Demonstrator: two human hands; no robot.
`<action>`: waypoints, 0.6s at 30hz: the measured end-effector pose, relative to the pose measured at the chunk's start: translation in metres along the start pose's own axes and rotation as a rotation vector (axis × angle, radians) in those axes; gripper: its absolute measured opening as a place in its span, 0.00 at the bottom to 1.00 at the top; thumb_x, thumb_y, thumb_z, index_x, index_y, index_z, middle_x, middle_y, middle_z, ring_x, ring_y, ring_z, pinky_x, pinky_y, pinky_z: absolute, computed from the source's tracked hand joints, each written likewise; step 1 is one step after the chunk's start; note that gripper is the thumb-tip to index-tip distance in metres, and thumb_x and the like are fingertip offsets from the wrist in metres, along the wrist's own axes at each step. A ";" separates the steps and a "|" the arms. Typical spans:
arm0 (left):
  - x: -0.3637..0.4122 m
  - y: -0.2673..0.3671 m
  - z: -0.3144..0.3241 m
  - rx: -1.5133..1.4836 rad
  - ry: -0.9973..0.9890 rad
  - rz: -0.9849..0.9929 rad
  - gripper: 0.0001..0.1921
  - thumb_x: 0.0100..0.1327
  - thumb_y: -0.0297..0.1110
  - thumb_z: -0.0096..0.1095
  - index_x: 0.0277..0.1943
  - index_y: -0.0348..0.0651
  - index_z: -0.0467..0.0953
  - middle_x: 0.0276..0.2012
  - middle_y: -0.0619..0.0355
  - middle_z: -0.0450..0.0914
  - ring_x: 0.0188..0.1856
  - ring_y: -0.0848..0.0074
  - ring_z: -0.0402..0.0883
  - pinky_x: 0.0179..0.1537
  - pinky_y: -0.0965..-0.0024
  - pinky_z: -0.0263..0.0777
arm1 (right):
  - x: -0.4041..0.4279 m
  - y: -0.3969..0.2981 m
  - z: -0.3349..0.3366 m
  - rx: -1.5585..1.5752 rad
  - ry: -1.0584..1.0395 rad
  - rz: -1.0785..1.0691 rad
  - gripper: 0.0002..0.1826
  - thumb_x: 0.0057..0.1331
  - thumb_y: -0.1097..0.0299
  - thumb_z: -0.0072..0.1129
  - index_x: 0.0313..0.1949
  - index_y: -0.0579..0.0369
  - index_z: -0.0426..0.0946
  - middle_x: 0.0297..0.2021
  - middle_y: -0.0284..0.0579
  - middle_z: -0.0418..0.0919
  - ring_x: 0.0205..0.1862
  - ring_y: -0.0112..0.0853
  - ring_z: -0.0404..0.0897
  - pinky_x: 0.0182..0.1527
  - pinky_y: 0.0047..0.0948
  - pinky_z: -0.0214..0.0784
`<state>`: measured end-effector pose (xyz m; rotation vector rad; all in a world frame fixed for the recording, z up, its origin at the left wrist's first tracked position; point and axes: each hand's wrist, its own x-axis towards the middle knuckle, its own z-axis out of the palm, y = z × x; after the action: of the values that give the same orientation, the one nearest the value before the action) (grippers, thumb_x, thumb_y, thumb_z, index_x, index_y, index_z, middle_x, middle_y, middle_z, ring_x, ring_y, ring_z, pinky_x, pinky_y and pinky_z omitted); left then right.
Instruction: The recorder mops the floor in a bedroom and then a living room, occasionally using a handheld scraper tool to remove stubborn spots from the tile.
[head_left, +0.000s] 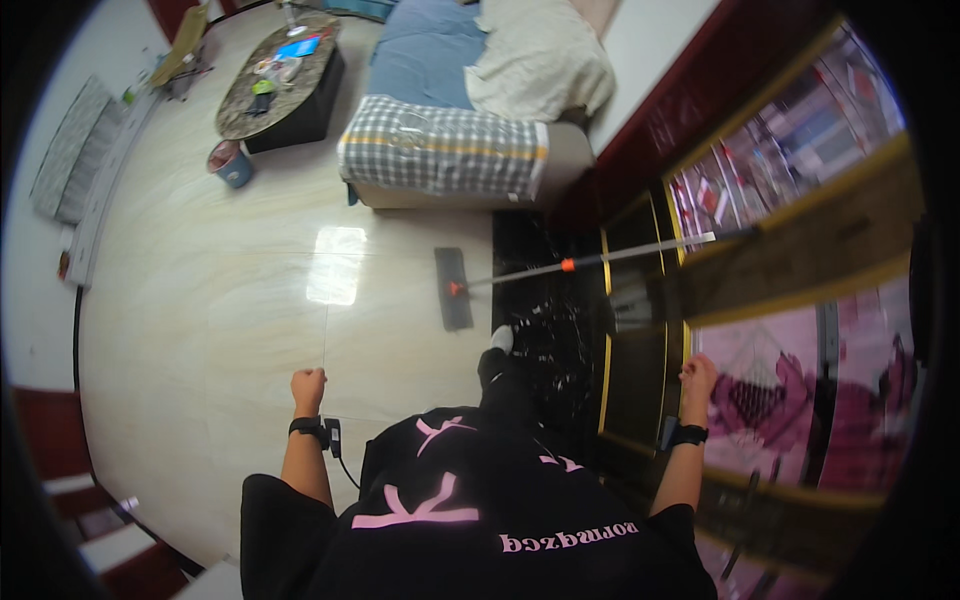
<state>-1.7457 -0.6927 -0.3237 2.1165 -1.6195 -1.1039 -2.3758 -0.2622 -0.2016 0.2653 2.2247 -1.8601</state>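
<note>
My left hand (308, 390) hangs over the pale tile floor (210, 330), fingers curled in with nothing visible in them. My right hand (697, 375) is at the right, in front of the gold-trimmed glass door (757, 337). Its fingers look bent, and whether they touch the door cannot be made out. Ahead of me is a flat mop with a grey rectangular head (454, 300) on the tiles. Its metal pole (630, 250), with an orange collar, slants right to the door, apart from both hands. A black strap with a small device is on each wrist.
A black marble threshold (540, 322) runs along the door. Ahead stands a sofa (559, 154) with a checked cover (442, 146). Beyond the small bin (231, 165) is an oval coffee table (247, 101) bearing several items. A low ledge (112, 180) lines the left wall.
</note>
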 end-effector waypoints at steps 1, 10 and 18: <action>-0.004 -0.011 0.005 0.103 0.030 -0.024 0.15 0.45 0.39 0.54 0.18 0.34 0.77 0.15 0.46 0.76 0.21 0.60 0.77 0.28 0.60 0.69 | 0.043 -0.015 0.005 0.024 -0.060 -0.053 0.07 0.58 0.71 0.54 0.38 0.51 0.73 0.23 0.35 0.73 0.22 0.24 0.72 0.20 0.20 0.61; -0.150 -0.034 0.031 -0.105 0.184 -0.665 0.12 0.46 0.33 0.61 0.16 0.32 0.74 0.10 0.53 0.69 0.11 0.68 0.69 0.14 0.65 0.62 | 0.308 -0.040 0.120 -0.134 -0.157 0.369 0.36 0.50 0.37 0.59 0.53 0.45 0.65 0.51 0.40 0.68 0.51 0.33 0.65 0.50 0.38 0.58; -0.197 0.007 0.021 -0.290 0.352 -0.829 0.19 0.60 0.41 0.56 0.18 0.39 0.69 0.11 0.59 0.68 0.11 0.76 0.67 0.11 0.72 0.59 | 0.311 -0.011 0.260 0.312 -0.139 0.213 0.20 0.64 0.59 0.51 0.18 0.50 0.58 0.14 0.36 0.61 0.20 0.35 0.71 0.28 0.32 0.68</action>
<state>-1.7828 -0.5115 -0.2530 2.6201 -0.3732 -0.9817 -2.6615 -0.5222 -0.3250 0.3957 1.7384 -2.0315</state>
